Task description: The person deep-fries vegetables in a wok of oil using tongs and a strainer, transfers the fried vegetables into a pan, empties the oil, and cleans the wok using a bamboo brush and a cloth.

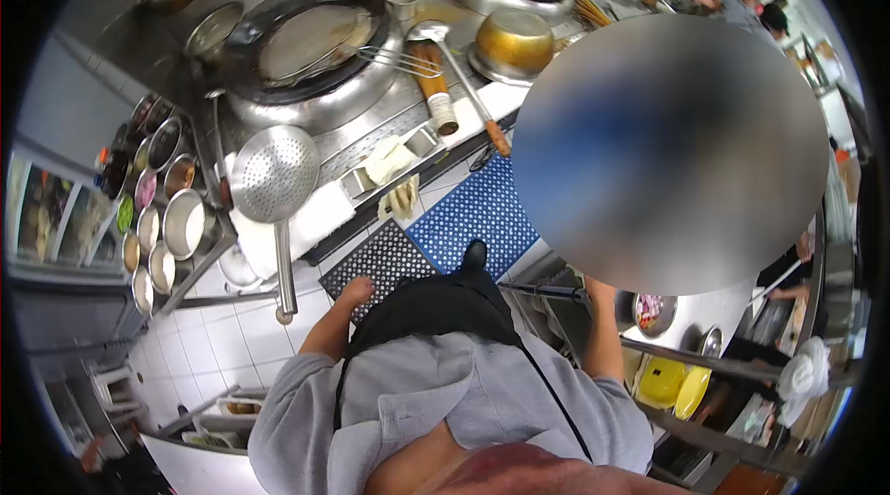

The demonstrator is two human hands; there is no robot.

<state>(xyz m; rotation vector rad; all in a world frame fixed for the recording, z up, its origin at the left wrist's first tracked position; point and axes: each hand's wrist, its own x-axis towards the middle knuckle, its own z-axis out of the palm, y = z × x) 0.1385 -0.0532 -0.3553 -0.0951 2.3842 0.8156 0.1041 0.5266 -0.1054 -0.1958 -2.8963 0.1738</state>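
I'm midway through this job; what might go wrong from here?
The perforated skimmer has its handle jutting past the counter near the left hand; a bump could knock it down.

The wooden ladle grip also overhangs the edge, so it might get snagged.

A shoe might catch where the black mat meets the blue mat.

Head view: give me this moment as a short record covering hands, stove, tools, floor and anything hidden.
Left hand: fingers curled, beside the apron; nothing visibly held
Right hand: mostly hidden by the blur; forearm shows below it
Stove: wok at left, gold pot farther right
Tools: strainer with its handle toward the person; whisk across the brush; ladle beside them
Floor: black mat and blue mat
Hidden: a large blurred circle at right; contents unreadable
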